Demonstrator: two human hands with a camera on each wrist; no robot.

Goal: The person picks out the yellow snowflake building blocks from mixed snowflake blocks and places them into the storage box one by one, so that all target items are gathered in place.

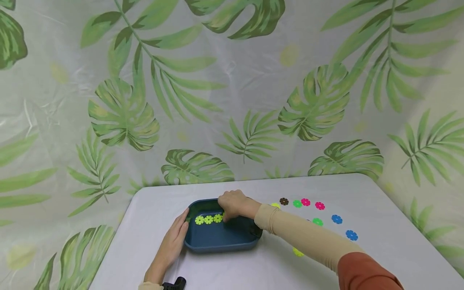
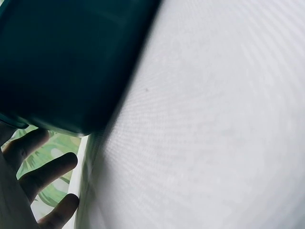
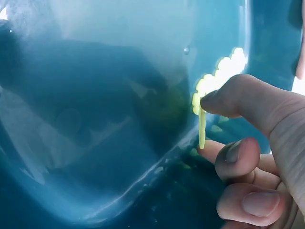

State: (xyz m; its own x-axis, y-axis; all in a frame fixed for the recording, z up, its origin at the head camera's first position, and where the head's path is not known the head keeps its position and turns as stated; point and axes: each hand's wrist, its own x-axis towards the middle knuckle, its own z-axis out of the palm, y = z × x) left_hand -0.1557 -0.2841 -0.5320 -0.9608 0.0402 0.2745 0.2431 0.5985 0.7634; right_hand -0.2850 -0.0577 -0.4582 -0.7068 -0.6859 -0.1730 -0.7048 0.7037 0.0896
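Observation:
A dark blue plastic basin [image 1: 224, 246] stands on the table. Against its left wall and rim lies my left hand [image 1: 173, 237], the fingers fairly straight; in the left wrist view several fingers [image 2: 50, 176] stick out apart beside the basin's dark side [image 2: 71, 62]. Inside, a row of yellow-green snowflake discs [image 1: 208, 219] joined edge to edge runs along the back. My right hand [image 1: 235, 203] reaches in and pinches the end of this row. In the right wrist view, thumb and fingertip hold a disc [image 3: 202, 126] seen edge-on at the end of the chain [image 3: 217, 78].
Loose discs lie on the white table right of the basin: pink [image 1: 320, 206], blue [image 1: 336, 219], green [image 1: 317, 222], brown [image 1: 284, 201] and yellow [image 1: 298, 252]. My right forearm [image 1: 304, 233] passes over some of them. A leaf-print curtain [image 1: 250, 96] hangs behind the table.

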